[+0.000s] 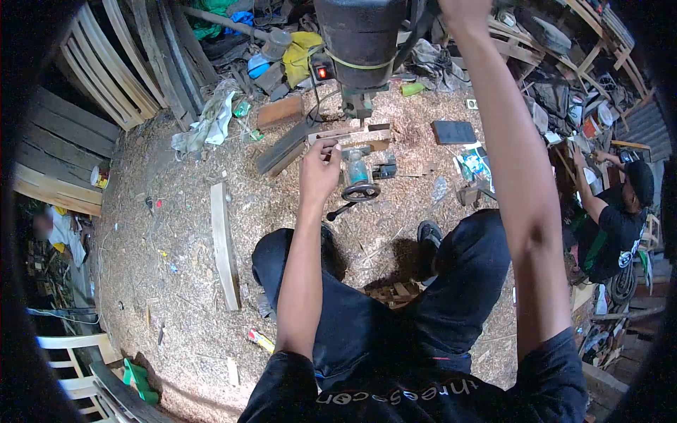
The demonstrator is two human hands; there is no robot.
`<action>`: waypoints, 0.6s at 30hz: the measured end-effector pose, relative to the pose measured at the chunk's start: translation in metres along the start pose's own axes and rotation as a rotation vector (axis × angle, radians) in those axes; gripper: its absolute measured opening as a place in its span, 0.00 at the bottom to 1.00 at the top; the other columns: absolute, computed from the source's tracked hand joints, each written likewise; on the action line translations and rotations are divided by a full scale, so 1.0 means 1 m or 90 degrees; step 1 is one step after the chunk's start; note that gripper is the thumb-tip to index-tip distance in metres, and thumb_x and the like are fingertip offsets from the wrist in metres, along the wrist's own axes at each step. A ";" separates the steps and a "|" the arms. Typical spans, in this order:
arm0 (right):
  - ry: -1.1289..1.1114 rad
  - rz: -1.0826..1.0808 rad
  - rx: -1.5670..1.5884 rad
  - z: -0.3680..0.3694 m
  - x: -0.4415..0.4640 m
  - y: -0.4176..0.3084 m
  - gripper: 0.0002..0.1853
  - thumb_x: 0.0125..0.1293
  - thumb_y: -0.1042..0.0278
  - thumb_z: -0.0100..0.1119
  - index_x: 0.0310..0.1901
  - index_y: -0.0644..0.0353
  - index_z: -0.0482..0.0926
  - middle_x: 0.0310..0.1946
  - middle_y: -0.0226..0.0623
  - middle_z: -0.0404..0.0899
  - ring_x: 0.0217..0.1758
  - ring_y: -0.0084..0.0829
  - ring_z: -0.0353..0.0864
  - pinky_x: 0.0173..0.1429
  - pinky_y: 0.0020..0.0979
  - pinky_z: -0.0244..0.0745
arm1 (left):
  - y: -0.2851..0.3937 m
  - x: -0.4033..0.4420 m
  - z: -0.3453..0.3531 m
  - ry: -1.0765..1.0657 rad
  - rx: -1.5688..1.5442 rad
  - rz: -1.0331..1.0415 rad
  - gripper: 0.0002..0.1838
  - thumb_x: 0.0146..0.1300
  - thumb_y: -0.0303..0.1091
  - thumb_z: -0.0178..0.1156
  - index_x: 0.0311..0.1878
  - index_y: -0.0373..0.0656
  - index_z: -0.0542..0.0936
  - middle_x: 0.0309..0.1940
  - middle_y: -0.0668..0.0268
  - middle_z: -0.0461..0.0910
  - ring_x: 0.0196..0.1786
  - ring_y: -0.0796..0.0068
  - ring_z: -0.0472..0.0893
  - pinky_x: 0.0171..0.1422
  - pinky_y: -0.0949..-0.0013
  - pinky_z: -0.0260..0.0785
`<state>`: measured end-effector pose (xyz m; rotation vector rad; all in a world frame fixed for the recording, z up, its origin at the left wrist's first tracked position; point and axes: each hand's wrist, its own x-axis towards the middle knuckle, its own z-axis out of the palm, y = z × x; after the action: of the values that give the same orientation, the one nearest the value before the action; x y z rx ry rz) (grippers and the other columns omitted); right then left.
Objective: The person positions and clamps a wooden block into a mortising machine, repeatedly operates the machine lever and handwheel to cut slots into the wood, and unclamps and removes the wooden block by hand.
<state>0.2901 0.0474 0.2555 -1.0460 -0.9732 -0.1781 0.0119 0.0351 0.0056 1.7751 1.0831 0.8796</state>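
Note:
A dark drilling machine [360, 42] stands ahead, with its bit over a light wooden piece [372, 135]. The piece lies on the machine's small table, above a black handwheel [361, 192]. My left hand [321, 168] is at the left end of this piece, its thumb and fingers closed on that end. My right arm reaches up along the right of the machine. Only the back part of my right hand [467, 13] shows at the top edge; its fingers, and whatever they hold, are out of view.
Wood shavings cover the floor [169, 233]. A long wooden slat [224, 247] lies left of my knees, a dark block [455, 132] right of the machine. A brown block [281, 113] and a dark beam [285, 149] lie left of it. A co-worker [613, 218] sits at the far right.

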 end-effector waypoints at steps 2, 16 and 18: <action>0.006 0.002 -0.029 0.009 0.009 0.002 0.23 0.72 0.51 0.61 0.24 0.61 0.75 0.15 0.24 0.70 0.19 0.19 0.68 0.26 0.27 0.63 | -0.003 0.000 0.002 -0.006 0.011 0.014 0.11 0.66 0.34 0.62 0.46 0.36 0.82 0.36 0.53 0.86 0.40 0.62 0.87 0.45 0.63 0.76; -0.121 0.069 -0.181 -0.071 -0.166 0.096 0.26 0.68 0.54 0.64 0.55 0.66 0.68 0.45 0.46 0.76 0.51 0.35 0.76 0.58 0.37 0.72 | -0.179 -0.043 0.057 -0.025 0.168 -0.030 0.17 0.69 0.41 0.55 0.48 0.35 0.79 0.43 0.41 0.81 0.49 0.39 0.80 0.52 0.46 0.72; -0.216 0.194 -0.243 -0.103 -0.248 0.108 0.27 0.68 0.54 0.65 0.56 0.67 0.71 0.44 0.48 0.79 0.47 0.40 0.80 0.53 0.40 0.76 | -0.194 -0.043 0.053 -0.085 0.196 -0.112 0.17 0.68 0.39 0.54 0.50 0.36 0.78 0.46 0.41 0.80 0.51 0.37 0.79 0.55 0.47 0.71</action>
<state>0.2641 -0.0531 -0.0147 -1.5982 -1.0922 0.0724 -0.0191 0.0293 -0.1974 1.9205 1.3172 0.4996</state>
